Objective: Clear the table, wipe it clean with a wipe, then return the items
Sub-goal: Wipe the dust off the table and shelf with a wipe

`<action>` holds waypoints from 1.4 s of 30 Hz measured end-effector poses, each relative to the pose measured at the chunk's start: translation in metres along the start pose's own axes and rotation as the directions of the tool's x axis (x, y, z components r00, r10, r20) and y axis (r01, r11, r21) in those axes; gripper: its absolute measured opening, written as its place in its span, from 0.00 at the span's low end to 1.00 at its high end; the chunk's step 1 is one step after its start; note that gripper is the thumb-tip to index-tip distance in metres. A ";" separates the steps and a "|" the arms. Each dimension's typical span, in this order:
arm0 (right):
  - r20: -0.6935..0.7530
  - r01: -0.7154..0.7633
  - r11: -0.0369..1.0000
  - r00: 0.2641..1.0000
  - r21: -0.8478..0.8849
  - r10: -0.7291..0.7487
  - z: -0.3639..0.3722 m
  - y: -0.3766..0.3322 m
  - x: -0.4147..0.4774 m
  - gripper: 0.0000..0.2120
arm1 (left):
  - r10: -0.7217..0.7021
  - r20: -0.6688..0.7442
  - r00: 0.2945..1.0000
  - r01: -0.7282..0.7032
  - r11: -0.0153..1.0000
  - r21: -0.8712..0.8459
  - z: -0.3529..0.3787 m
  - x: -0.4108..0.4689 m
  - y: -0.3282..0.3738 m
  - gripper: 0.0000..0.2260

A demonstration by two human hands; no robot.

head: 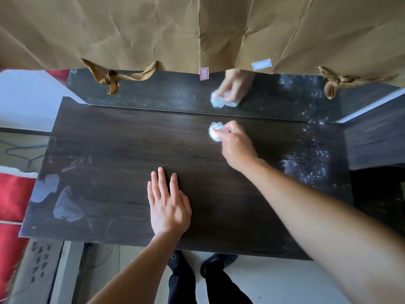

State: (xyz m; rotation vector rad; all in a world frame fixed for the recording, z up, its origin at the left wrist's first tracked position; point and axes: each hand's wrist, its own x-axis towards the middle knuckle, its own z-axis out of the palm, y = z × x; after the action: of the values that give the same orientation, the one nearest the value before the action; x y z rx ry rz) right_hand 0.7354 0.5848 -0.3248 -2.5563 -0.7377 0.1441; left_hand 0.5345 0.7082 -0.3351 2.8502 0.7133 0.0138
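Observation:
The dark wood table (122, 145) fills the middle of the head view, with nothing standing on it. My right hand (236, 148) presses a crumpled white wipe (214, 131) onto the far centre of the top, close to the back edge. My left hand (168, 205) lies flat on the table near the front edge, fingers spread, holding nothing. White powdery specks (309, 165) cover the right part of the top. Pale smears (65, 207) show at the front left.
A mirror strip (164, 91) along the back edge reflects my right hand and the wipe. Brown paper (153, 29) hangs above it, tied with bows (111, 79). Red cloth (13, 198) lies left of the table. My shoes (217, 263) stand on the pale floor below.

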 end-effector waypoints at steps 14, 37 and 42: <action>-0.165 -0.213 0.964 0.957 0.158 0.238 -0.018 0.040 -0.122 0.16 | 0.009 0.022 1.000 -0.009 1.000 -0.025 -0.001 0.002 0.000 0.24; -0.294 -0.514 0.857 0.816 0.025 0.498 -0.014 0.017 -0.133 0.20 | 0.031 0.038 0.999 -0.028 0.997 -0.076 0.000 0.000 -0.003 0.23; -0.237 -0.341 0.938 0.909 0.056 0.344 -0.013 0.025 -0.082 0.21 | 0.058 -0.004 0.998 -0.059 0.995 -0.075 0.003 0.000 -0.002 0.24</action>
State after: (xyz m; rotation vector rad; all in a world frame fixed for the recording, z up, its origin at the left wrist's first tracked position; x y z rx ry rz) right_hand 0.6801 0.5180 -0.3276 -2.6067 -0.1900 -0.0529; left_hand 0.5339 0.7092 -0.3382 2.7989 0.6162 0.0505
